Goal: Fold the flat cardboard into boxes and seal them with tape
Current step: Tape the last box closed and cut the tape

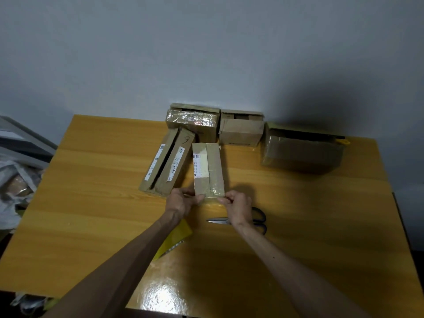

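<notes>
A narrow cardboard box (208, 169) with a white label and clear tape along its top lies lengthwise in the middle of the wooden table (96, 191). My left hand (183, 201) pinches its near left corner. My right hand (237, 206) pinches its near right corner. Both hands sit at the box's near end, fingers curled on the cardboard. A pair of scissors (257, 220) lies just behind my right hand, partly hidden by it. A yellow tape dispenser (176, 237) lies under my left forearm, mostly hidden.
A long box (167, 161) with an open seam lies left of the held one. Along the wall stand a tape-wrapped box (192, 121), an open-topped box (241, 130) and a larger box (302, 148). Bags and clutter (16, 180) sit off the table's left edge.
</notes>
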